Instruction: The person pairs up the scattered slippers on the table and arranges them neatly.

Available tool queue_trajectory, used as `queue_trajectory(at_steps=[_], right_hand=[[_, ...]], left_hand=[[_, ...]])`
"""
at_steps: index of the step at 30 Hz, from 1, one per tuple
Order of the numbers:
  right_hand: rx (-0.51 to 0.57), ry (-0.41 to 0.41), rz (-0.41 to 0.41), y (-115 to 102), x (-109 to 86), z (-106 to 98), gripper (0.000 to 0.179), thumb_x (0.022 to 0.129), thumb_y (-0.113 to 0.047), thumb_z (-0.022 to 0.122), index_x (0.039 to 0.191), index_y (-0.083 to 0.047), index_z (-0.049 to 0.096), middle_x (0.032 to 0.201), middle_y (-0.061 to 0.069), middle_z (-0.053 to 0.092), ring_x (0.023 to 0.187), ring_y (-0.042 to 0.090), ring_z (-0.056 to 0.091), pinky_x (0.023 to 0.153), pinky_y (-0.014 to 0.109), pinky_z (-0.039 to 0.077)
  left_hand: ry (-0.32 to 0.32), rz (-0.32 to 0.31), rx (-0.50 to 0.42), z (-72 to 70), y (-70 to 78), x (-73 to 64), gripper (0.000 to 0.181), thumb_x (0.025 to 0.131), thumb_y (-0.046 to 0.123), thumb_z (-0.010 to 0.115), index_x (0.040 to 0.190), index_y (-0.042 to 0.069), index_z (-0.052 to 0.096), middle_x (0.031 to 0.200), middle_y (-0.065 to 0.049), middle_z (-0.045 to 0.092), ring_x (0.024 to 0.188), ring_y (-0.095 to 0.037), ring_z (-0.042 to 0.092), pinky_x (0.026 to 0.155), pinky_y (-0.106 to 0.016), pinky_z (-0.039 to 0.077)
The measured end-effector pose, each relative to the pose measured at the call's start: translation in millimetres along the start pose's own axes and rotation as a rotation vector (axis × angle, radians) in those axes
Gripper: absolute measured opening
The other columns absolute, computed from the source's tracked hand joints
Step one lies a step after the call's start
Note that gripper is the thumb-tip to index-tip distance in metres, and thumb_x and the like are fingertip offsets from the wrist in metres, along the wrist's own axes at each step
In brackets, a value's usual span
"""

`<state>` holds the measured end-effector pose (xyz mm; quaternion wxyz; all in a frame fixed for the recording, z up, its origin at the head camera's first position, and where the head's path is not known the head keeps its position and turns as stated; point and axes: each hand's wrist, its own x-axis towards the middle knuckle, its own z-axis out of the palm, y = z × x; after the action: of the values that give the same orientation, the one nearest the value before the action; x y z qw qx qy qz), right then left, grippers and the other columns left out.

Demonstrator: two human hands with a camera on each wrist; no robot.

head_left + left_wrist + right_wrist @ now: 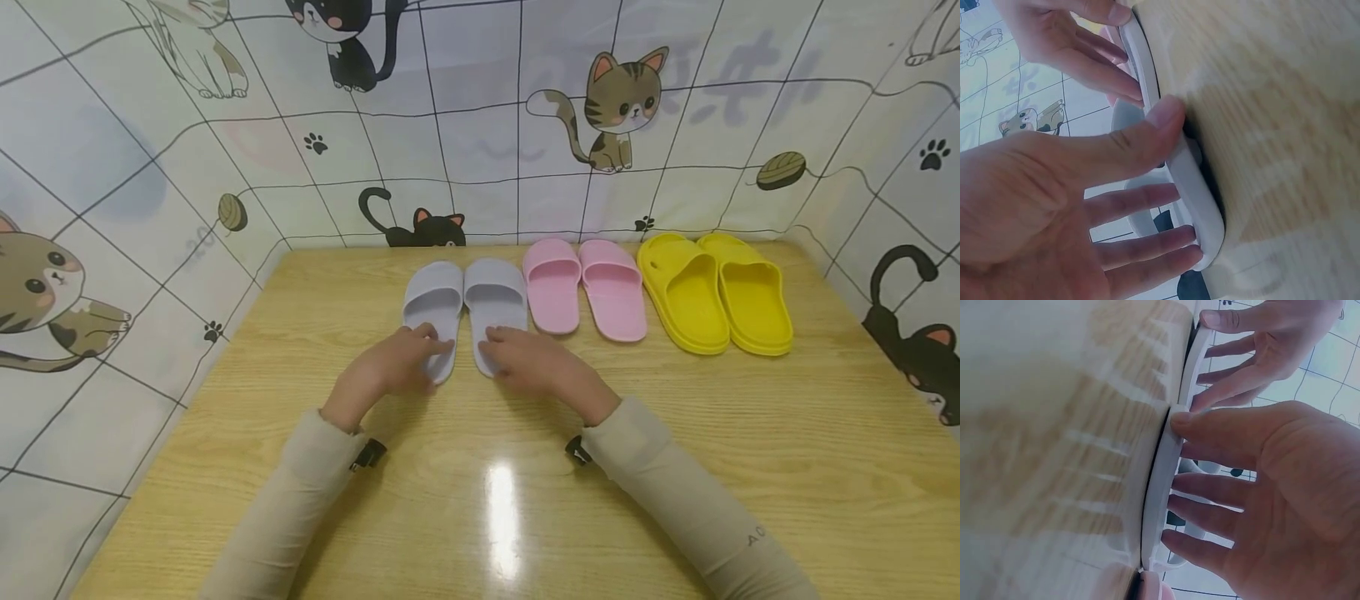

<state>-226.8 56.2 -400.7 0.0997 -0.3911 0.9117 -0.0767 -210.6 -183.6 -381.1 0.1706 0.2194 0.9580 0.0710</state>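
A pair of pale grey slide slippers lies on the wooden table, toes toward the wall. My left hand (386, 362) is at the heel end of the left grey slipper (432, 279). In the left wrist view its thumb presses the sole's rim, with the other fingers spread and nearly straight along the same edge. At the heel of the right grey slipper (495, 279) is my right hand (536, 362). The right wrist view shows its thumb on the rim and its extended fingers touching the sole's edge. The hands hide parts of both heels.
Right of the grey pair stand pink slippers (552, 292), close beside the right grey one. Yellow clogs (686, 308) come after them. Behind the wooden table (480, 442) rises a wall covering (480, 142) printed with cats and grid lines, continuing along both sides.
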Motion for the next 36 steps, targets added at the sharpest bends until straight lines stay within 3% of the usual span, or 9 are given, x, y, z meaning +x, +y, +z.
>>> queue_trajectory(at_steps=[3,7,12,19,27,36], right_hand=[[-0.004,0.033,0.015,0,1.5,1,0.049,0.1,-0.014,0.062,0.147,-0.006,0.055,0.158,0.022,0.047,0.147,0.038,0.046,0.121,0.052,0.04],[-0.011,0.042,0.037,0,2.3,2,0.047,0.102,-0.013,0.062,0.148,-0.007,0.055,0.159,0.02,0.047,0.147,0.036,0.047,0.12,0.051,0.041],[-0.01,0.026,0.039,2,2.8,2,0.048,0.104,-0.014,0.058,0.151,-0.007,0.051,0.162,0.019,0.043,0.151,0.036,0.041,0.124,0.05,0.035],[-0.008,-0.019,0.041,6,4.1,1,0.05,0.107,-0.015,0.052,0.156,-0.007,0.044,0.167,0.018,0.034,0.155,0.036,0.033,0.127,0.051,0.029],[0.019,-0.056,0.053,6,2.7,-1,0.052,0.109,-0.015,0.045,0.16,-0.009,0.038,0.17,0.017,0.028,0.158,0.035,0.027,0.128,0.055,0.026],[0.03,-0.067,0.056,13,5.7,4,0.052,0.109,-0.015,0.043,0.161,-0.01,0.037,0.17,0.016,0.026,0.159,0.034,0.025,0.129,0.051,0.024]], left_hand=[[0.016,0.005,0.011,0.8,0.4,1.0,0.071,0.088,0.013,0.081,0.153,0.014,0.053,0.142,-0.016,0.055,0.116,-0.034,0.054,0.102,-0.046,0.052],[0.017,-0.018,0.026,1.6,0.9,1.8,0.068,0.093,0.014,0.076,0.155,0.014,0.048,0.153,-0.018,0.05,0.13,-0.04,0.054,0.112,-0.05,0.048],[0.01,-0.038,0.018,3.1,-0.1,3.6,0.065,0.1,0.015,0.067,0.159,0.014,0.041,0.164,-0.022,0.038,0.15,-0.045,0.038,0.124,-0.056,0.033],[0.002,-0.058,-0.008,5.0,-3.6,6.6,0.062,0.105,0.016,0.059,0.162,0.015,0.035,0.169,-0.021,0.028,0.155,-0.048,0.026,0.126,-0.059,0.026],[0.014,-0.064,-0.058,5.4,-8.0,9.1,0.058,0.105,0.014,0.058,0.16,0.014,0.039,0.169,-0.019,0.028,0.156,-0.046,0.024,0.127,-0.058,0.024],[0.025,-0.016,-0.073,5.5,-11.8,9.8,0.056,0.103,0.01,0.061,0.156,0.009,0.045,0.166,-0.023,0.034,0.154,-0.045,0.032,0.127,-0.056,0.026]])
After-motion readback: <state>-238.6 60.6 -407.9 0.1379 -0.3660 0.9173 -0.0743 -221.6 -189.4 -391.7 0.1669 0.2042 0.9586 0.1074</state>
